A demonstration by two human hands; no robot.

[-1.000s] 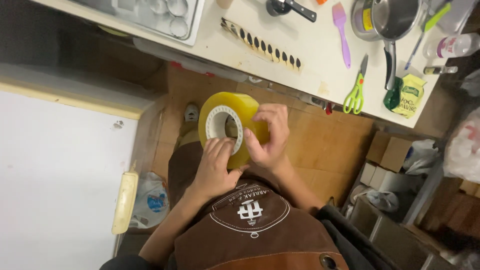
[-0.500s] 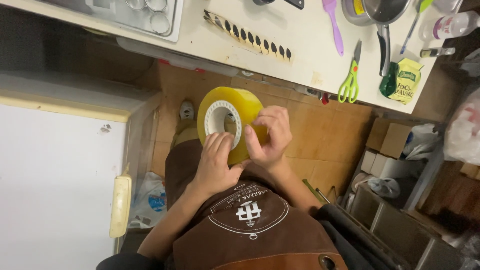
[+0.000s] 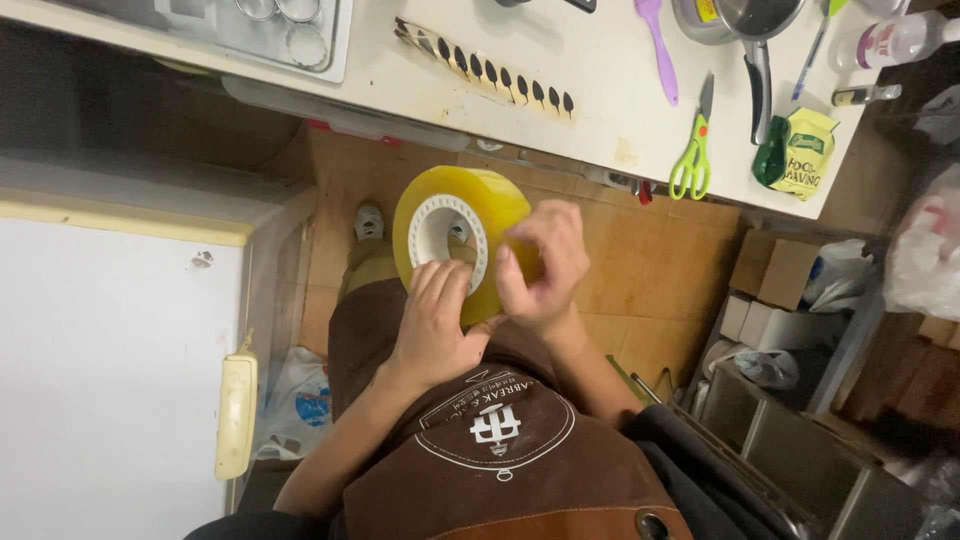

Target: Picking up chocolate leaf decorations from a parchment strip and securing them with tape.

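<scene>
— What are you standing next to, biggest things first?

— You are standing between a large white appliance [image 3: 110,370] on your left and a white counter [image 3: 590,95] running across the top of your view. Your brown apron [image 3: 500,450] is filling the lower middle, over a tan tiled floor [image 3: 650,270].

— And what are you holding?

— You are holding a big roll of yellow tape [image 3: 460,235] in front of your waist, above the floor and just short of the counter's edge. It is standing on edge, its white core facing you.

— How are your hands sitting on it?

— Your left hand [image 3: 432,325] is curling its fingers over the lower rim of the roll, fingertips pressing against the white core. Your right hand [image 3: 540,262] is closing round the right side of the roll, thumb lying against the face and fingers wrapping over the yellow outer band. Both are gripping it.

— What is lying on the counter?

— A metal tray [image 3: 250,25] is sitting at the left, a pot [image 3: 755,30] with a long handle at the right. Between them a purple spatula [image 3: 655,45] is lying, and green scissors [image 3: 695,145] are resting near the edge, beside a green packet [image 3: 800,150].
</scene>
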